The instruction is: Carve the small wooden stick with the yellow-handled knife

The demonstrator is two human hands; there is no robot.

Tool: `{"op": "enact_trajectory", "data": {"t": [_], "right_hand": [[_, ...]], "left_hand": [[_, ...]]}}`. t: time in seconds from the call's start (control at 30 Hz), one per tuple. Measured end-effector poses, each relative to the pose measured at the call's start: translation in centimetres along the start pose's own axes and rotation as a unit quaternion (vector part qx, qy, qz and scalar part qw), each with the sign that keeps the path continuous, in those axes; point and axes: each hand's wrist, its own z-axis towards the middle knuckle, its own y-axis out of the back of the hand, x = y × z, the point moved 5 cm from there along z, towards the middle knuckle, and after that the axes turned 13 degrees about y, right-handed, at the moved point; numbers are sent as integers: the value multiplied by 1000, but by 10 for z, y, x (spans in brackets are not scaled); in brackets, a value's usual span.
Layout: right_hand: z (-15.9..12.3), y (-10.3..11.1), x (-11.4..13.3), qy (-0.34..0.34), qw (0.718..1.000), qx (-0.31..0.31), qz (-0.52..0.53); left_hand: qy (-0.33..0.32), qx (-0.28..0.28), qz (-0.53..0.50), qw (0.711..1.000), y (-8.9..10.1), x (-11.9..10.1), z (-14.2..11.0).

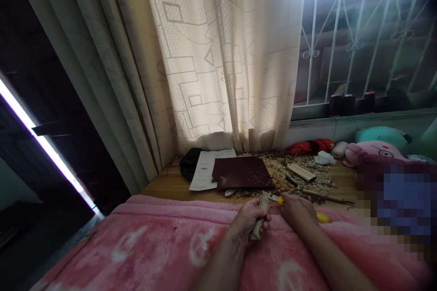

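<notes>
My left hand (251, 220) is closed around a pale wooden stick (259, 225), holding it upright over the pink blanket (153, 241). My right hand (297, 211) is closed on a yellow-handled knife (321, 217); its short blade (271, 197) points left and meets the top of the stick. Both hands sit at the blanket's far edge, just short of the wooden ledge (164, 182).
Wood shavings (290, 168) cover the ledge, with a dark red board (242, 173), a sheet of paper (206, 168), a black pouch (188, 163), a wooden block (301, 172) and thin carving tools (326, 197). Plush toys (375, 145) lie at right. A curtain (221, 54) and barred window (362, 32) stand behind.
</notes>
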Motion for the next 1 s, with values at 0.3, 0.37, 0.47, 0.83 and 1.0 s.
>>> {"op": "enact_trajectory", "data": {"t": [0.3, 0.37, 0.47, 0.83, 1.0], "right_hand": [[-4, 10, 10, 33, 999, -9, 4], [-5, 11, 14, 49, 999, -2, 3], [-7, 12, 19, 79, 997, -4, 8], [-7, 12, 23, 70, 997, 7, 22], [-4, 6, 14, 46, 999, 1, 15]], "left_hand": [[-33, -35, -10, 999, 9, 0, 6], [-36, -31, -10, 999, 9, -1, 7], [-29, -28, -13, 999, 9, -2, 6], [-17, -22, -32, 999, 6, -1, 5], [-7, -20, -29, 999, 6, 0, 3]]}}
